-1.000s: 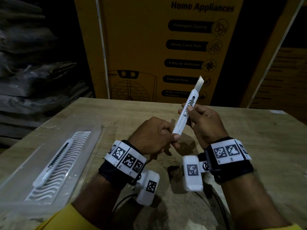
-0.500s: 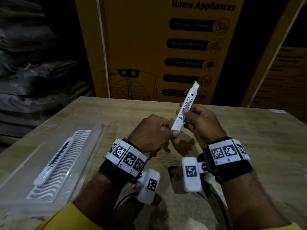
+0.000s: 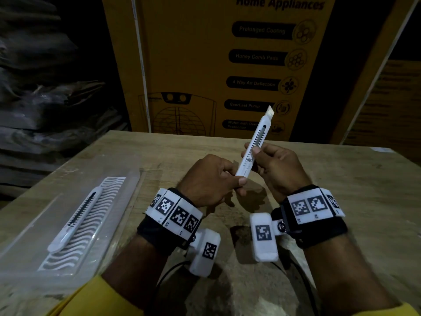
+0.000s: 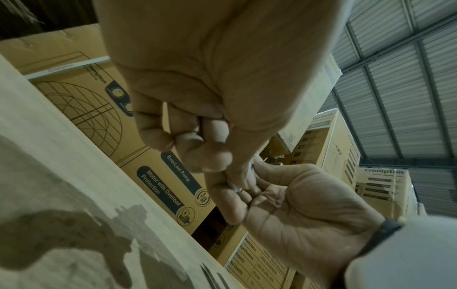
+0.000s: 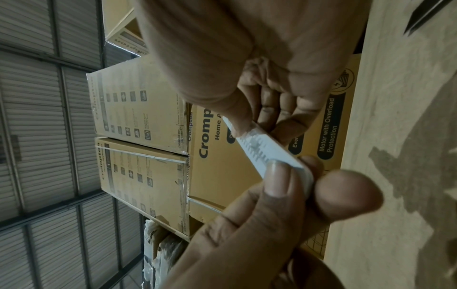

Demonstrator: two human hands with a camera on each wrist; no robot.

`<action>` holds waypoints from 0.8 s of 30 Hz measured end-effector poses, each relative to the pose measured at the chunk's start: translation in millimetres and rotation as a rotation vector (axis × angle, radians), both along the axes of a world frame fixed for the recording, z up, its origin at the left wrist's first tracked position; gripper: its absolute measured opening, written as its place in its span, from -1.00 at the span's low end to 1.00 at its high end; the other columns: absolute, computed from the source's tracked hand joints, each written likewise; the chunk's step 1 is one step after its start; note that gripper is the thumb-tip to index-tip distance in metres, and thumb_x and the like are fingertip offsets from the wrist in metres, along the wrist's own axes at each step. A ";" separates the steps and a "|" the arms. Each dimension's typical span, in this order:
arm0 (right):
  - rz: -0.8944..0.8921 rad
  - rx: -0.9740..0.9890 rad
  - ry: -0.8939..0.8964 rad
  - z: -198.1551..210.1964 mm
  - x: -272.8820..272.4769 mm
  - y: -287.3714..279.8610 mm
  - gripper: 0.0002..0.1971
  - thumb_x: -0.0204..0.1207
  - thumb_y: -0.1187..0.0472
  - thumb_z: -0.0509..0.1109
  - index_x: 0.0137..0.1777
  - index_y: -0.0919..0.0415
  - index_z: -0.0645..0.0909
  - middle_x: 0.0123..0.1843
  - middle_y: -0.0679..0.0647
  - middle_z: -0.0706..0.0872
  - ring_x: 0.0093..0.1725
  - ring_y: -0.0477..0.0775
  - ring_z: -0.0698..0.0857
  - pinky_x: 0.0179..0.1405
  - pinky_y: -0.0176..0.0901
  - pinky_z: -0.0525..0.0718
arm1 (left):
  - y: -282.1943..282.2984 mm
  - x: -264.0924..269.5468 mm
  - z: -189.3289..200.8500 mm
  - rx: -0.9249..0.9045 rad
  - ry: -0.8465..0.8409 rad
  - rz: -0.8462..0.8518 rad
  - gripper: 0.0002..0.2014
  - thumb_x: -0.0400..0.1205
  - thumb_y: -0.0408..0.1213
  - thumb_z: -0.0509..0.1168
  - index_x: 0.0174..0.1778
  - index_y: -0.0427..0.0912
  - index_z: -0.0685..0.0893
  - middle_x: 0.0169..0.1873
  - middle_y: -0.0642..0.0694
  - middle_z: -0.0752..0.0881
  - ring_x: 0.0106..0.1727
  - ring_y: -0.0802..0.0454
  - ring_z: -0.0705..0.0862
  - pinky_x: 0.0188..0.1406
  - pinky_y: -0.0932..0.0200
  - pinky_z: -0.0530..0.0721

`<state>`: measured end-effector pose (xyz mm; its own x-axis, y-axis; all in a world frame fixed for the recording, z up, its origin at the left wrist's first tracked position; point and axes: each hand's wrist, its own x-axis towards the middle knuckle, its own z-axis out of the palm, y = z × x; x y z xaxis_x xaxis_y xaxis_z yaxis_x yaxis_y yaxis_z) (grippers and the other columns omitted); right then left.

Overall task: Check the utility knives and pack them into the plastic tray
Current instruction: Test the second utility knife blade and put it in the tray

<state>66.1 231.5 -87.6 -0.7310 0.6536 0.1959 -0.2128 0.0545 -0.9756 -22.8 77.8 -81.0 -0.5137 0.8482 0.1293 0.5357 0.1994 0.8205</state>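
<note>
A white utility knife (image 3: 251,149) is held up over the wooden table (image 3: 341,190), with a short bit of blade (image 3: 270,111) showing at its upper tip. My left hand (image 3: 238,182) pinches the knife's lower end. Higher on the body, my right hand (image 3: 254,153) grips it with the thumb on the toothed slider track. The right wrist view shows the knife (image 5: 267,152) pinched at both ends. A clear plastic tray (image 3: 127,179) lies at the left with a second white knife (image 3: 77,217) in it.
A tall yellow appliance carton (image 3: 205,65) stands just behind the table's far edge. Dark wrapped sacks (image 3: 45,110) are piled at the left. More cartons (image 5: 138,109) are stacked high in the wrist views. Black cables (image 3: 173,270) trail under my wrists.
The blade has drawn back from long to a short stub. The knife has stayed tilted between both hands, which keep the same grips.
</note>
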 end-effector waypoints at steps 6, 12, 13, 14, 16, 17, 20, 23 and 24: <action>0.011 -0.010 0.027 2.9 2.3 -2.6 -0.83 0.68 0.39 0.33 0.06 0.18 0.74 -0.03 0.07 0.85 0.00 -0.01 0.83 0.11 0.00 0.79 | 0.5 -0.5 -1.5 0.003 -0.022 0.000 -0.86 0.71 -0.18 0.44 -0.03 -0.14 0.86 -0.26 0.02 0.92 -0.55 0.07 0.63 -0.45 0.18 0.60; 0.051 -0.014 0.037 2.4 2.0 -7.5 -0.72 0.61 0.53 0.35 0.20 0.22 0.70 0.06 0.14 0.82 0.09 0.03 0.81 0.06 -0.10 0.79 | 0.3 -3.5 -2.2 0.009 0.007 0.040 -0.86 0.72 -0.18 0.44 -0.02 -0.14 0.86 -0.28 0.06 0.92 -0.57 0.20 0.63 -0.44 0.21 0.62; 0.045 -0.011 0.034 2.4 1.7 -7.3 -0.73 0.62 0.51 0.35 0.19 0.21 0.70 0.06 0.13 0.82 0.08 0.03 0.81 0.07 -0.10 0.79 | 0.4 -3.5 -1.6 0.010 0.007 0.039 -0.86 0.72 -0.17 0.43 -0.01 -0.14 0.85 -0.28 0.07 0.92 -0.58 0.19 0.62 -0.45 0.21 0.62; 0.042 -0.010 0.030 2.6 2.0 -6.7 -0.74 0.62 0.50 0.35 0.17 0.19 0.70 0.05 0.11 0.83 0.07 0.01 0.81 0.06 -0.12 0.80 | 0.5 -3.1 -1.0 0.009 0.005 0.037 -0.86 0.72 -0.17 0.43 -0.01 -0.14 0.85 -0.27 0.07 0.92 -0.57 0.17 0.62 -0.45 0.20 0.62; 0.047 0.002 0.015 2.7 2.5 -5.2 -0.74 0.63 0.48 0.36 0.13 0.12 0.71 0.03 0.07 0.84 0.03 -0.05 0.83 0.00 -0.16 0.80 | 1.1 -2.9 -0.8 0.005 -0.014 0.029 -0.86 0.72 -0.17 0.43 0.00 -0.13 0.85 -0.26 0.07 0.93 -0.54 0.12 0.64 -0.43 0.18 0.65; 0.051 0.009 0.002 2.7 2.6 -4.5 -0.74 0.64 0.46 0.36 0.12 0.09 0.71 0.02 0.04 0.85 0.01 -0.06 0.83 0.00 -0.16 0.81 | 1.3 -3.3 -1.2 0.002 -0.025 0.025 -0.86 0.73 -0.17 0.43 0.01 -0.14 0.84 -0.25 0.06 0.93 -0.51 0.08 0.66 -0.41 0.16 0.66; 0.030 0.058 -0.064 2.3 2.2 -3.3 -0.77 0.65 0.37 0.40 0.15 0.04 0.74 0.02 0.03 0.88 0.01 0.01 0.84 -0.01 -0.07 0.79 | 0.7 -3.2 -1.4 0.006 -0.026 0.013 -0.85 0.72 -0.18 0.43 0.03 -0.16 0.85 -0.23 0.03 0.93 -0.43 0.12 0.74 -0.40 0.21 0.66; -0.001 0.112 -0.118 1.6 1.1 -2.6 -0.76 0.66 0.27 0.41 0.27 0.09 0.73 0.01 0.04 0.90 -0.03 0.03 0.86 -0.08 -0.04 0.73 | 0.0 -1.8 -0.4 0.038 -0.034 0.002 -0.84 0.71 -0.28 0.44 0.05 -0.30 0.86 -0.24 -0.07 0.92 -0.56 0.31 0.69 -0.52 0.43 0.57; -0.006 0.113 -0.123 1.0 0.5 -2.4 -0.77 0.66 0.27 0.40 0.27 0.10 0.72 0.01 0.05 0.91 -0.01 0.05 0.87 -0.02 0.02 0.75 | -0.4 -1.0 0.2 0.045 -0.043 -0.002 -0.84 0.71 -0.31 0.44 0.05 -0.34 0.86 -0.27 -0.08 0.90 -0.59 0.33 0.67 -0.56 0.48 0.55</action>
